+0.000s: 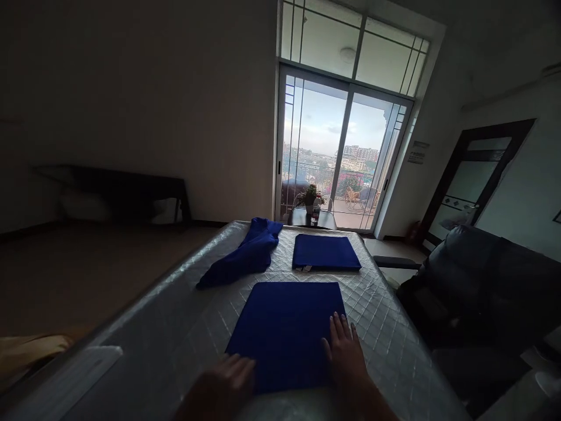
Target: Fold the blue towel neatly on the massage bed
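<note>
A folded dark blue cloth (pixel 289 333) lies flat in front of me on a shiny quilted mattress (pixel 381 345). My right hand (pixel 346 351) rests palm down along its right edge, fingers stretched out. At the cloth's lower left edge is my left hand (pixel 230 377), blurred, with the fingers bent; whether they grip the fabric is hidden. Beyond it, towards the window, sits another neatly folded blue cloth (pixel 326 252) with a small white tag at its near edge. To the left of that lies a loose, crumpled blue cloth (pixel 249 254).
A black leather seat (pixel 486 286) stands close by the mattress's right side. Past the far end is a small dark table (pixel 312 220) with a potted plant (pixel 310 199), before glass sliding doors (pixel 324 152). A dark bench-like piece (pixel 127 193) stands along the left wall.
</note>
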Action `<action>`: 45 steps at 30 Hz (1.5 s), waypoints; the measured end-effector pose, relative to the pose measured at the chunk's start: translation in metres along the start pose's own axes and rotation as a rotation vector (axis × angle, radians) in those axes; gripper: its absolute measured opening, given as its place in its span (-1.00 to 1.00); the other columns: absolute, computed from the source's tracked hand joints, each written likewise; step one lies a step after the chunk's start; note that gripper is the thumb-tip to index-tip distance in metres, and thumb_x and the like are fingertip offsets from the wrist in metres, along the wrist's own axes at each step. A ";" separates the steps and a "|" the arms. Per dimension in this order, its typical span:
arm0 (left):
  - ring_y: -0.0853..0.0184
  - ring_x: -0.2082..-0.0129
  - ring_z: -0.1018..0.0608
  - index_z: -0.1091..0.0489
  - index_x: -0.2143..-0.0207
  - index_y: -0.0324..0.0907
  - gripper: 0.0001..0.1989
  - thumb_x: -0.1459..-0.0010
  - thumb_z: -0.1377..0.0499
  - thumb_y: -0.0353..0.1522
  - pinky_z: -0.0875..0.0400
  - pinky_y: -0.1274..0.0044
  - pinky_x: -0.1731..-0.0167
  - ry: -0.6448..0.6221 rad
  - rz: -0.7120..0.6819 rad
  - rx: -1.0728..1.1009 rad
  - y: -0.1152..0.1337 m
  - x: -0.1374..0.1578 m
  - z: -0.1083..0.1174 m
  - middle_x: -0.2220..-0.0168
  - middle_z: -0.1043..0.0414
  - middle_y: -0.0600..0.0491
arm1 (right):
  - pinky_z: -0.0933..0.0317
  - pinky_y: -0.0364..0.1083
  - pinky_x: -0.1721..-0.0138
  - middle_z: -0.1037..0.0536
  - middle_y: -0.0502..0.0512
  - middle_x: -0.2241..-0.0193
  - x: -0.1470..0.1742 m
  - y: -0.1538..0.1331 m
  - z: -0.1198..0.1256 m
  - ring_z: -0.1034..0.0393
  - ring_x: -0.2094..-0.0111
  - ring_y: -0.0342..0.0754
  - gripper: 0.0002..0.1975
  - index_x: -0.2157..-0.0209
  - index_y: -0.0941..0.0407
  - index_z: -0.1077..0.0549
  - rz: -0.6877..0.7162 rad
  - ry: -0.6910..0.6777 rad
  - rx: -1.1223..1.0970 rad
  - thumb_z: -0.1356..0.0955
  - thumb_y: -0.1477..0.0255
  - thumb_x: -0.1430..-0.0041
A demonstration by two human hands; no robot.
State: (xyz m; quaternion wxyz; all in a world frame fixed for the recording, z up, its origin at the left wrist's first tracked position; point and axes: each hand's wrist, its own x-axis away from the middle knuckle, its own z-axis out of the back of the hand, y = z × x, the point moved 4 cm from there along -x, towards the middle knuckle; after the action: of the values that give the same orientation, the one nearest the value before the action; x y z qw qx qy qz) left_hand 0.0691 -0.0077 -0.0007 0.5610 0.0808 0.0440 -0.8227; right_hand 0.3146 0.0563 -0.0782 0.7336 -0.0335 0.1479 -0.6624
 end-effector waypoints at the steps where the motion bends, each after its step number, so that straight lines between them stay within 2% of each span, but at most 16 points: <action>1: 0.25 0.36 -0.60 -0.55 0.35 -0.07 -0.48 -0.20 0.23 -0.47 -0.54 0.36 0.32 -0.024 -0.053 0.068 0.015 -0.013 0.007 0.37 -0.60 0.02 | 0.14 0.15 -0.30 -0.06 0.13 -0.29 -0.001 0.002 -0.009 0.13 -0.32 0.08 -0.39 -0.24 0.13 -0.11 -0.018 -0.028 -0.006 -0.09 0.17 -0.22; 3: 0.25 0.10 -0.56 -0.46 0.07 -0.08 -0.50 -0.27 0.25 -0.35 -0.49 0.39 0.06 -0.027 -0.249 0.255 0.049 -0.037 0.018 0.09 -0.55 0.00 | 0.17 0.13 -0.31 0.01 0.14 -0.31 0.000 0.007 -0.022 0.18 -0.33 0.06 -0.35 -0.26 0.17 -0.04 -0.046 -0.080 -0.023 -0.07 0.14 -0.22; 4: 0.22 -0.05 -0.47 -0.39 -0.04 -0.12 -0.51 -0.28 0.24 -0.27 -0.41 0.38 -0.07 -0.028 -0.304 0.311 0.063 -0.047 0.020 -0.06 -0.44 -0.03 | 0.18 0.12 -0.32 0.03 0.16 -0.31 0.001 0.010 -0.026 0.19 -0.33 0.04 -0.34 -0.27 0.19 -0.02 -0.051 -0.099 -0.029 -0.06 0.15 -0.22; 6: 0.18 -0.22 -0.26 -0.24 -0.17 -0.19 -0.45 -0.26 0.20 -0.15 -0.22 0.36 -0.23 -0.044 -0.324 0.375 0.083 -0.064 0.016 -0.22 -0.22 -0.06 | 0.19 0.08 -0.32 0.05 0.16 -0.31 0.002 0.014 -0.029 0.20 -0.33 0.02 -0.35 -0.27 0.21 0.01 -0.049 -0.121 -0.032 -0.05 0.19 -0.22; 8: 0.17 -0.27 -0.16 -0.14 -0.22 -0.22 -0.39 -0.24 0.19 -0.10 -0.13 0.37 -0.27 -0.077 -0.284 0.401 0.090 -0.073 0.004 -0.26 -0.11 -0.06 | 0.20 0.06 -0.33 0.06 0.15 -0.31 0.003 0.016 -0.028 0.22 -0.34 0.01 -0.36 -0.27 0.23 0.01 -0.044 -0.129 -0.034 -0.05 0.23 -0.22; 12: 0.24 -0.28 -0.12 -0.12 -0.23 -0.11 -0.45 -0.27 0.22 -0.14 -0.07 0.42 -0.28 -0.078 -0.137 0.398 0.074 -0.071 -0.018 -0.27 -0.10 0.06 | 0.19 0.06 -0.32 0.06 0.16 -0.31 0.002 0.016 -0.026 0.22 -0.34 0.01 -0.35 -0.27 0.24 0.02 -0.052 -0.137 -0.057 -0.04 0.21 -0.22; 15: 0.22 -0.28 -0.12 -0.18 -0.20 -0.10 -0.50 -0.27 0.14 -0.18 -0.06 0.39 -0.27 -0.108 0.076 0.306 0.044 -0.064 -0.034 -0.26 -0.09 0.08 | 0.19 0.05 -0.33 0.08 0.13 -0.32 0.002 0.014 -0.025 0.22 -0.34 0.00 -0.34 -0.28 0.23 0.03 -0.072 -0.132 -0.069 -0.04 0.19 -0.22; 18: 0.17 -0.28 -0.11 -0.16 -0.20 -0.20 -0.49 -0.25 0.10 -0.22 -0.05 0.35 -0.25 -0.129 0.247 0.186 0.009 -0.054 -0.045 -0.26 -0.06 0.00 | 0.18 0.05 -0.33 0.07 0.14 -0.31 0.003 0.014 -0.025 0.21 -0.33 0.02 -0.32 -0.27 0.23 0.02 -0.071 -0.125 -0.077 -0.06 0.17 -0.21; 21: 0.16 -0.27 -0.12 -0.17 -0.19 -0.28 -0.50 -0.26 0.13 -0.28 -0.09 0.33 -0.22 -0.133 0.326 0.082 -0.020 -0.040 -0.049 -0.26 -0.04 -0.10 | 0.17 0.04 -0.32 0.05 0.15 -0.31 0.005 0.016 -0.026 0.18 -0.33 0.02 -0.31 -0.27 0.23 0.01 -0.061 -0.130 -0.059 -0.05 0.15 -0.20; 24: 0.23 -0.26 -0.16 -0.24 -0.15 -0.15 -0.55 -0.25 0.13 -0.33 -0.12 0.33 -0.21 -0.132 0.335 0.003 -0.033 -0.031 -0.048 -0.25 -0.05 -0.05 | 0.15 0.06 -0.31 -0.02 0.20 -0.30 0.000 0.017 -0.024 0.14 -0.32 0.04 -0.31 -0.26 0.24 -0.04 -0.061 -0.140 -0.032 -0.05 0.14 -0.20; 27: 0.25 -0.25 -0.16 -0.19 -0.18 -0.20 -0.51 -0.24 0.13 -0.27 -0.13 0.36 -0.20 -0.164 0.338 -0.084 -0.034 -0.029 -0.049 -0.25 -0.02 -0.08 | 0.18 0.08 -0.30 -0.02 0.27 -0.29 -0.019 0.016 -0.016 0.15 -0.32 0.07 -0.31 -0.25 0.29 -0.04 -0.065 -0.139 0.003 -0.01 0.16 -0.23; 30: 0.27 -0.27 -0.11 -0.08 -0.22 -0.28 -0.44 -0.25 0.18 -0.19 -0.11 0.41 -0.21 -0.200 0.337 -0.143 -0.030 -0.030 -0.050 -0.27 0.05 -0.11 | 0.23 0.06 -0.30 0.02 0.31 -0.30 -0.054 0.014 -0.007 0.20 -0.33 0.06 -0.33 -0.26 0.34 0.00 -0.049 -0.118 0.003 0.01 0.21 -0.25; 35: 0.26 -0.26 -0.12 -0.09 -0.21 -0.27 -0.42 -0.25 0.20 -0.16 -0.12 0.39 -0.21 -0.195 0.340 -0.112 -0.029 -0.027 -0.044 -0.27 0.04 -0.10 | 0.31 -0.01 -0.29 0.03 0.33 -0.30 -0.107 0.017 -0.005 0.24 -0.34 0.01 -0.37 -0.26 0.38 0.03 -0.058 -0.065 -0.048 0.02 0.28 -0.28; 41: 0.11 -0.23 -0.22 -0.15 -0.18 -0.37 -0.35 -0.25 0.24 -0.11 -0.17 0.28 -0.19 -0.124 0.309 0.020 -0.021 -0.041 -0.014 -0.23 -0.11 -0.19 | 0.31 -0.09 -0.28 0.06 0.29 -0.31 -0.120 0.026 -0.022 0.23 -0.33 -0.02 -0.38 -0.27 0.35 0.04 -0.092 -0.052 -0.062 0.00 0.29 -0.27; 43: 0.14 -0.23 -0.23 -0.17 -0.18 -0.37 -0.38 -0.27 0.25 -0.15 -0.16 0.33 -0.21 -0.064 0.207 0.083 -0.006 -0.058 0.000 -0.23 -0.14 -0.18 | 0.35 -0.09 -0.29 0.07 0.30 -0.31 -0.119 0.028 -0.025 0.25 -0.34 -0.02 -0.37 -0.27 0.36 0.06 -0.093 -0.050 -0.060 0.01 0.29 -0.27; 45: 0.17 -0.21 -0.28 -0.23 -0.16 -0.35 -0.40 -0.29 0.29 -0.19 -0.16 0.38 -0.21 0.002 0.025 0.184 0.018 -0.079 0.012 -0.20 -0.22 -0.18 | 0.36 -0.07 -0.29 0.08 0.32 -0.31 -0.119 0.028 -0.026 0.26 -0.34 -0.01 -0.37 -0.27 0.38 0.07 -0.094 -0.048 -0.055 0.02 0.30 -0.27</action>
State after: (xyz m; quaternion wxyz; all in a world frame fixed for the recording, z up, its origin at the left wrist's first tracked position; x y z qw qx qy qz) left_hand 0.1129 0.0563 0.0261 0.5614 0.1335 -0.0322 -0.8160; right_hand 0.3252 0.1808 -0.0893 0.7039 -0.0763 0.1467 -0.6908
